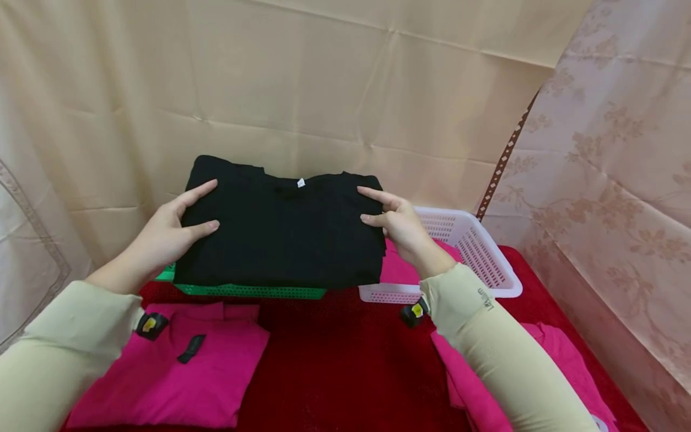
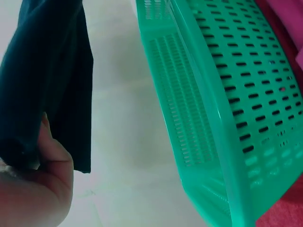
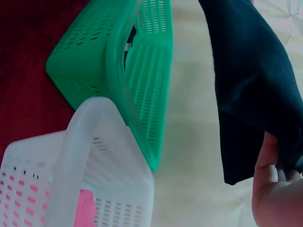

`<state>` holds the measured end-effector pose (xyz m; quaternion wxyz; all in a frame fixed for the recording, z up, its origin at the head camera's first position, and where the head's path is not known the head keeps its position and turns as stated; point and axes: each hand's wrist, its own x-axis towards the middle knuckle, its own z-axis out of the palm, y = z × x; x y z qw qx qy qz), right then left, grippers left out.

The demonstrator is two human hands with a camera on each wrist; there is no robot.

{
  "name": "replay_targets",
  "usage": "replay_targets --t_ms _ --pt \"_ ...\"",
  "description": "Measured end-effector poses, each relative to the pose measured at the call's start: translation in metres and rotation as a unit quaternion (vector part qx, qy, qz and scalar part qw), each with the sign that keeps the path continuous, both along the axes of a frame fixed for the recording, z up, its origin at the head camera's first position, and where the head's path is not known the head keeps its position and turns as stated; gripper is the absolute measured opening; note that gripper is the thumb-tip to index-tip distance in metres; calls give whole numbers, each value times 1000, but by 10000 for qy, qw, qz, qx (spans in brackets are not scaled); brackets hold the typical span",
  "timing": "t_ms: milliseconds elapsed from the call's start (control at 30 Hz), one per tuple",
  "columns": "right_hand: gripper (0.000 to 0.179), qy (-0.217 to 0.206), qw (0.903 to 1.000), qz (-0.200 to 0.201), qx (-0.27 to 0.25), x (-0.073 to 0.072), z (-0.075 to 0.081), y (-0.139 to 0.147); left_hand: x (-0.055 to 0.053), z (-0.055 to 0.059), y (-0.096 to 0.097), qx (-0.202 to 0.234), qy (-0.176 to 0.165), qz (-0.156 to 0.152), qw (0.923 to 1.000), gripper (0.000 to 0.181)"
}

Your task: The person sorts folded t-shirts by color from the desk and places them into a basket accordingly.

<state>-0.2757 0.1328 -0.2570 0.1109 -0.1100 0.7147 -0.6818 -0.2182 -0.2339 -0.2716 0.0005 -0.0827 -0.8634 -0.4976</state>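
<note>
a black shirt (image 1: 286, 240), folded into a wide block, is held up in the air between the hands, its neckline and small white tag (image 1: 301, 182) at the top. the left hand (image 1: 173, 222) grips one side and the right hand (image 1: 402, 225) the other, thumb and forefinger of each spread on the near face. the wrist views show it well apart from the green basket (image 2: 222, 127), which stands on the red-covered table (image 1: 340, 360) next to the white basket (image 1: 488, 252)

the step in hand looks like carrying the folded shirt, probably towards the green basket. if so, the next move calls for lowering it flat with both sides level, so the fold does not slip open, and then easing the fingers out

the shirt covers most of the green basket in the head view. a dark thing (image 3: 129, 45) just shows inside that basket from the right wrist, too little to identify. the fingers behind the shirt are mostly hidden. the right sleeve covers part of the pink garment (image 1: 567, 366) at the right, while a folded pink shirt (image 1: 178, 378) lies at the left
</note>
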Motion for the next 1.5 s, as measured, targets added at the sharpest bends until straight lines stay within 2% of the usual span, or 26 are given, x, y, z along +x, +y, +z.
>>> replay_targets --t_ms 300,533,700,967,1133,1333,1500 --pt "52 140 9982 -474 -339 -18 -8 -20 -12 -2 -7 -67 326 415 9986 71" --pt "49 227 9965 -778 -220 -30 -18 -34 -25 -6 -11 -178 528 568 9968 70" --pt "49 172 9943 -1028 -206 -36 -30 -47 -35 -15 -15 -244 696 665 9951 69" --pt "48 358 9912 -1264 -131 -43 -46 -66 -42 -28 -24 -276 750 856 9931 69" --pt "48 449 9882 -1458 -97 -48 -56 -73 -49 -36 -29 -516 790 942 9911 69" --pt "44 286 9891 -1442 -102 -50 -68 -77 -55 -48 -32 -807 766 963 9891 68" --pt "44 259 9884 -1491 -79 -50 -75 -80 -56 -54 -33 -841 705 960 9893 68"
